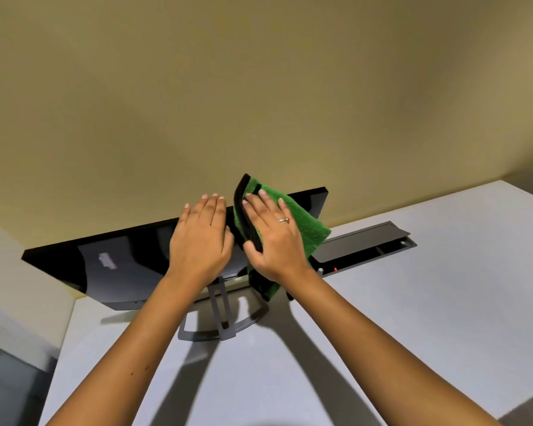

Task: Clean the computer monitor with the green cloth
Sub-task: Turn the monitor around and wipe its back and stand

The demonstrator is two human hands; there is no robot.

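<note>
Now mid-wipe, the right hand (271,238) presses the green cloth (302,219) flat, fingers spread, on the monitor (120,262) near the desk's (413,318) far edge, left hand (202,238) bracing flat; next, probably sweep toward uncleaned glass.

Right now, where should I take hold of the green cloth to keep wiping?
Probably keep the right hand flat on the green cloth from the front, fingers spread. It lies folded against the monitor screen, so palm pressure likely controls it better than pinching its black-trimmed edge.
</note>
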